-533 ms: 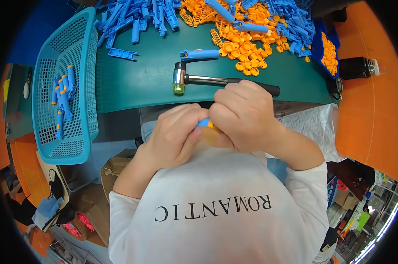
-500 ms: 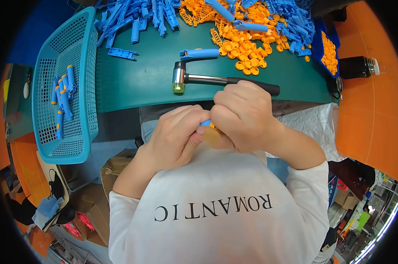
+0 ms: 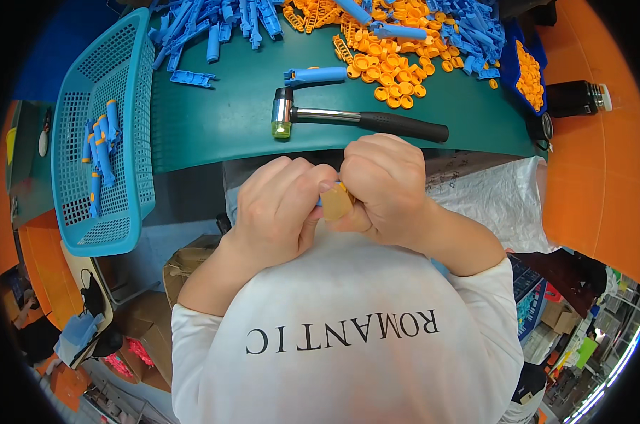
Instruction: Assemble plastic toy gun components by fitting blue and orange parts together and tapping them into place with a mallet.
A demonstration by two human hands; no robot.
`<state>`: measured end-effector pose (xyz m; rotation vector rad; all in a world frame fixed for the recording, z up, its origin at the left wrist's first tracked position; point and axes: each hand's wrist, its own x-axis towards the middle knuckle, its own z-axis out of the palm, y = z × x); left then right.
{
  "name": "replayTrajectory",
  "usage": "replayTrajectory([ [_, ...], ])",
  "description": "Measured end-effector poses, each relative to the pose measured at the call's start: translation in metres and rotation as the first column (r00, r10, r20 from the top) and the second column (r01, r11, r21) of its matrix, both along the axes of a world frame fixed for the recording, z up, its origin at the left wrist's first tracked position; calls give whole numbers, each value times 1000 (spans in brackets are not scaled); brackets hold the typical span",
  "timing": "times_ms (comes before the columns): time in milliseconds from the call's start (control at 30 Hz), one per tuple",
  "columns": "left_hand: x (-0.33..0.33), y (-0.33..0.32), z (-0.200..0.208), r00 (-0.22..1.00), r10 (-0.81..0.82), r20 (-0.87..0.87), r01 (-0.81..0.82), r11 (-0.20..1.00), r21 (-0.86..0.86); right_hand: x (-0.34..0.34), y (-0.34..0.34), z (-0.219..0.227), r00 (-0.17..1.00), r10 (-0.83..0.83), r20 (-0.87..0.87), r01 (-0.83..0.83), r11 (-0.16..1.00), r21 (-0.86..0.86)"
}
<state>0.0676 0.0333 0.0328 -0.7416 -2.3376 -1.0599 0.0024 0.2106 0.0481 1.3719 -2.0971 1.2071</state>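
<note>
Both hands meet in front of my chest, just off the table's near edge. My left hand (image 3: 274, 208) and my right hand (image 3: 387, 184) are closed around a small blue and orange plastic piece (image 3: 340, 184), mostly hidden by the fingers. A tan patch (image 3: 338, 203), like tape on a thumb, shows between the hands. Beyond them a mallet (image 3: 327, 115) with a chrome head, yellow-green tip and black grip lies on the green table (image 3: 221, 127). Behind it rests a blue tube-shaped part (image 3: 316, 75).
Orange round caps (image 3: 394, 71) and blue plastic parts (image 3: 475, 42) are heaped at the back. A light-blue basket (image 3: 143, 169) at left holds several blue tubes with orange ends (image 3: 102, 152). At right stand a dark-blue bin of orange pieces (image 3: 530, 78) and a black bottle (image 3: 573, 98).
Both hands, still closed together on the plastic piece, have shifted slightly and turned a little. The view has moved a little, so the table things appear slightly higher.
</note>
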Motion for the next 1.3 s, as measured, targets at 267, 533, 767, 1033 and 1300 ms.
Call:
replayTrajectory([
  [267, -10, -13, -19, 991, -124, 44, 103, 940, 325, -22, 14, 11, 946, -95, 310, 73, 994, 82],
  [533, -1, -27, -20, 989, 122, 84, -146, 896, 418, -45, 17, -43, 972, -235, 31, 207, 905, 371],
  [767, -24, -41, -56, 902, 429, 58, -419, 832, 363, -27, 15, 37, 957, -112, 269, 34, 959, 280],
  [1033, -28, -42, -58, 901, 430, 53, -422, 844, 330, -17, -14, 57, 978, -46, 205, -33, 931, 364],
  [1300, -27, -41, -55, 899, 435, 48, -427, 848, 315, -13, -12, 55, 972, -132, 194, 28, 885, 464],
])
